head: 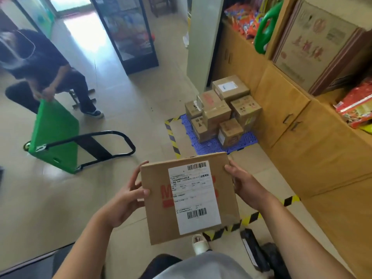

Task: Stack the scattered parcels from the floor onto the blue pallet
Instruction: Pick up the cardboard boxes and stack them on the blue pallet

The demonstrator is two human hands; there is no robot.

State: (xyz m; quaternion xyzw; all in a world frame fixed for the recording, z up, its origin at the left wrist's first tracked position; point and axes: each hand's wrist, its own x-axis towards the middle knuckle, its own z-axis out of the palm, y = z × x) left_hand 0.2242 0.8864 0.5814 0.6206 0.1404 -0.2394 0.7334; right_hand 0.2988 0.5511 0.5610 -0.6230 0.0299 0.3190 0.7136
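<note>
Parcel (159,224): a flat brown cardboard box, held level in the lower centre of the frame, above the floor (112,121) and short of the blue pallet (203,150). The left hand (128,200) clasps its left edge, thumb on the top face and fingers curled round the side. The right hand (244,183) grips the upper right corner in the same way.

Markings: a white shipping label (194,198) covers the middle of the top face, with one barcode at its upper end and one at its lower end. The fine print is too small to read. Red block print lies under the label, and only a leading "M" is legible.

Room, left to right: in the upper left a seated person in dark clothes (46,67) holds the tilted deck of a green hand cart (58,137), whose black handle lies on the beige tiled floor. A glass-door cabinet (128,31) stands at upper centre. Yellow-and-black hazard tape (171,135) borders the pallet, which carries several stacked parcels (219,109) at centre right, just beside a run of tan cupboards (291,125). On the cupboard tops are red snack packets (243,19) and a carton with red characters (314,43) — the characters are not clear enough to read.
</note>
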